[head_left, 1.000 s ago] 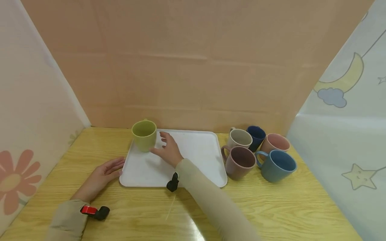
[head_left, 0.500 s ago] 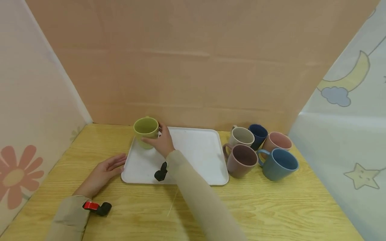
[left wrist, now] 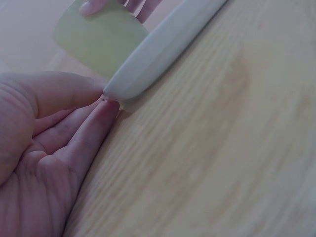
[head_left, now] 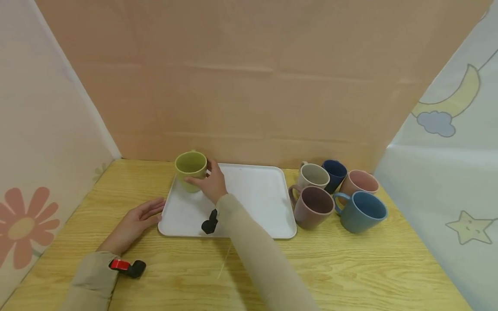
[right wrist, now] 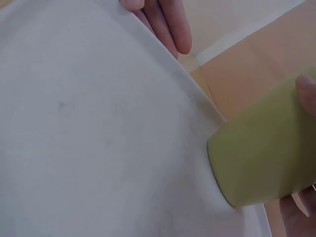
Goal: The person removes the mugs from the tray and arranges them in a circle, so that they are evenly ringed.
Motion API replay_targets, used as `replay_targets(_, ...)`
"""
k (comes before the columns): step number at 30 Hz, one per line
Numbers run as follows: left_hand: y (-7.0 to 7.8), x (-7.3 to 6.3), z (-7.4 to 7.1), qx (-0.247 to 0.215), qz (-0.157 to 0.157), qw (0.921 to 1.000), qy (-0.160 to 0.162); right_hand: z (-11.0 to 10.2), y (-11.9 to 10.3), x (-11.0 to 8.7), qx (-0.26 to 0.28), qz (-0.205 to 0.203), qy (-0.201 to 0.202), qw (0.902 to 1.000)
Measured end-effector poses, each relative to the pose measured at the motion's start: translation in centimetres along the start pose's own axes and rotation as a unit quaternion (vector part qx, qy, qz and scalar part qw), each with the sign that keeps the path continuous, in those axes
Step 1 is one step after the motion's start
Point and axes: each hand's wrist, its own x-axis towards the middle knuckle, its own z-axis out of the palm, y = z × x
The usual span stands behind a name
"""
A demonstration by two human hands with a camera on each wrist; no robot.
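A yellow-green mug [head_left: 190, 170] stands upright at the back left of a white tray [head_left: 253, 203]. My right hand [head_left: 212, 183] grips the mug from its right side, thumb in front and fingers behind. In the right wrist view the base of the mug [right wrist: 266, 148] meets the tray surface. At the tray's left edge, my left hand [head_left: 136, 222] pinches the rim. The left wrist view shows the thumb tip on top of the rim [left wrist: 148, 59] and a fingertip beneath it. The mug's handle is mostly hidden behind it.
Right of the tray cluster several mugs: a cream mug [head_left: 314, 175], a navy mug [head_left: 334, 175], a pink mug [head_left: 359, 181], a mauve mug [head_left: 312, 207] and a blue mug [head_left: 362, 211]. A peach backdrop [head_left: 249, 86] rises behind the wooden table [head_left: 330, 268].
My right hand has moved left from an open pose beside the green mug and now grips it. The left hand stays at the tray's edge. The whole head view has shifted slightly.
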Motion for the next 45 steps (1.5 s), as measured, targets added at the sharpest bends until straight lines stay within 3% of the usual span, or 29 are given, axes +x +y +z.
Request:
replay_targets(20,0.4,0.0,-0.1,0.010,-0.002,0.9999,0.002,-2.1,-0.3,-2.9,-0.012,-0.023,0.017,0.9995)
replay_targets(36,-0.1,-0.2,-0.1,0.005,-0.006,1.0000,0.001,-6.6,0.5,-7.9,-0.006,-0.064,-0.004,0.9979)
replay_targets(45,0.2,-0.2,-0.2,0.010,-0.008,0.9999,0.000,-10.0,0.0,-10.5,0.008,-0.090,0.017,0.9958)
